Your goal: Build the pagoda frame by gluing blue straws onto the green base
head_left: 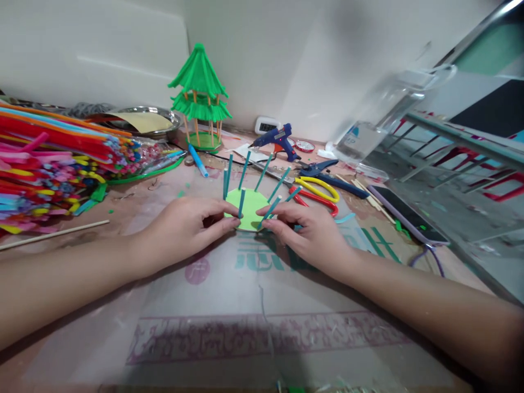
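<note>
Two bare hands meet at mid-frame over a light green disc (250, 210) lying flat on the worktop (229, 316). Left hand (190, 226): palm down, fingers curled loosely, fingertips pressing the disc's left edge; grips nothing. Right hand (305, 232): palm down, fingers spread, index and thumb tips at the disc's right edge near one leaning stick; whether it pinches that stick, cannot tell.

Teal sticks (244, 170) stand up from the disc around its rim, tilted outward to the upper right, roughly eight of them.

Surroundings:
- Upper centre: finished green pagoda model (199, 93), two tiered roofs on thin wooden posts, round green base, against the white wall.
- Left edge: big heap of multicoloured pipe cleaners (53, 158); metal dish (158, 117) behind it.
- Lower left of heap: a thin wooden skewer (55, 233) lying flat.
- Right of the pagoda: blue glue gun (278, 139), nozzle pointing left.
- Just right of the disc: yellow-handled scissors (319, 188) and red-handled scissors (315, 201), touching each other.
- Further right: a phone (405, 215), screen up, cable at its lower end.
- Blue marker (198, 160) lies between pagoda and disc.
</note>
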The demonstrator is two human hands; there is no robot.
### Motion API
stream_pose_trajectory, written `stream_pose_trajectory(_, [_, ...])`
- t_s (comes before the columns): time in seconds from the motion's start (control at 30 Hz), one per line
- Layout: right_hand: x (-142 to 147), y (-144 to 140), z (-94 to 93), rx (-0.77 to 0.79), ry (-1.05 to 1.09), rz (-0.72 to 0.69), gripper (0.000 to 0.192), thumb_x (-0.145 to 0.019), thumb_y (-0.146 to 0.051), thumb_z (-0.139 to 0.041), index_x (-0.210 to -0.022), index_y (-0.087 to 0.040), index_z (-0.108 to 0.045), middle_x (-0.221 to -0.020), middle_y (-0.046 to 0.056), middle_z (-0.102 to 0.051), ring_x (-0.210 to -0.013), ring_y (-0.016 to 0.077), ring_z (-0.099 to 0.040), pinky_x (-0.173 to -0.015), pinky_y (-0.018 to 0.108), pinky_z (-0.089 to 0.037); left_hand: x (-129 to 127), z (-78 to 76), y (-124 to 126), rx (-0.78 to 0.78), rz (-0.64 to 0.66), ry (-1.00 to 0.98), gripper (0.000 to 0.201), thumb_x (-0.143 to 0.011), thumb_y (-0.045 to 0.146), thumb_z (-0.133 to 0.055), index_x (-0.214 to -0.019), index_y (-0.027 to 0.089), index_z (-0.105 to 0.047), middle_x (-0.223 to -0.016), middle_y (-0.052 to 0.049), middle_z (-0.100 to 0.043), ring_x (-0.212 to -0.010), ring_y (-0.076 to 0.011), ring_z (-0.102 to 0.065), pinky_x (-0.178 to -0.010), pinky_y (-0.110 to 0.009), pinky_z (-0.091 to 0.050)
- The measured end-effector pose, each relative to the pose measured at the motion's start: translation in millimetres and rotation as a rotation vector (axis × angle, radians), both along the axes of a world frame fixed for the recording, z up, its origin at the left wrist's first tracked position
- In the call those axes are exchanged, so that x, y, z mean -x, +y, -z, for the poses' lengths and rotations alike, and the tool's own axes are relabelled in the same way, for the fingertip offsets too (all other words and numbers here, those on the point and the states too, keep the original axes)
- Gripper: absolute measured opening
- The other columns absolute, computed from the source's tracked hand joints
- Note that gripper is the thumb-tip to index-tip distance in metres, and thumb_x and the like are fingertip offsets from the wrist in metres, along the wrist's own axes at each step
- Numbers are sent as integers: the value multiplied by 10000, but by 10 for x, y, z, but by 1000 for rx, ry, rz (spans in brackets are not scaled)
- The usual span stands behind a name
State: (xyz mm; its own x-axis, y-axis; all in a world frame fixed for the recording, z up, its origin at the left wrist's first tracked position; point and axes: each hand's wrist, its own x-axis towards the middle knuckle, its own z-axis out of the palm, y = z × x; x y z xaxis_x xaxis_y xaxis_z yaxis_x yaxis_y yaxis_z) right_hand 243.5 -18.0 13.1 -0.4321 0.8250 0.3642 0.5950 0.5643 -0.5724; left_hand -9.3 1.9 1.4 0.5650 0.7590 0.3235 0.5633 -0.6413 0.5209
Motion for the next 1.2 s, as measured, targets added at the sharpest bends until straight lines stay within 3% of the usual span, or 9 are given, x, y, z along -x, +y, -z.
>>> stream_pose_trajectory(0.5, [25,26,34,-81,-45,1,159,-944,-275,-659,-867,-165,-744,-732,13,-737,-602,107,-631,-573,214,-442,-2,40,30,-51,33,23,300,-994,405,-525,-1070,231,-758,-915,-14,-782,-766,-165,-679,-711,-277,-459])
stream_pose_trajectory(0.8, [33,12,26,-66,-58,0,176,-954,-286,-653,-849,-170,-735,-666,-8,-698,-569,96,-601,-561,216,-429,8,60,43,-61,46,25,290,-992,401,-529,-1047,219,-748,-919,-13,-773,-783,-166,-673,-708,-277,-450])
stream_pose_trajectory(0.9, [0,-55,3,-109,7,27,170,-969,-322,-633,-1042,-196,-722,-617,-33,-645,-533,104,-557,-560,239,-442,11,52,46,-60,52,36,295,-995,404,-522,-1049,219,-744,-910,-14,-767,-777,-168,-669,-705,-281,-445])
stream_pose_trajectory(1.03, [-67,-153,-69,-248,101,18,456,-1004,-348,-567,-1450,-278,-500,-621,-58,-593,-531,133,-533,-607,292,-488,16,41,47,-23,29,48,316,-994,435,-514,-1058,233,-748,-899,-14,-763,-766,-174,-664,-710,-289,-448])
stream_pose_trajectory(1.2, [-74,-167,-152,-304,-27,-23,383,-1005,-297,-548,-1387,-306,-568,-672,-32,-619,-571,144,-563,-603,301,-494,14,45,47,-14,27,58,335,-995,451,-502,-1064,237,-750,-901,-13,-767,-762,-176,-666,-689,-291,-444])
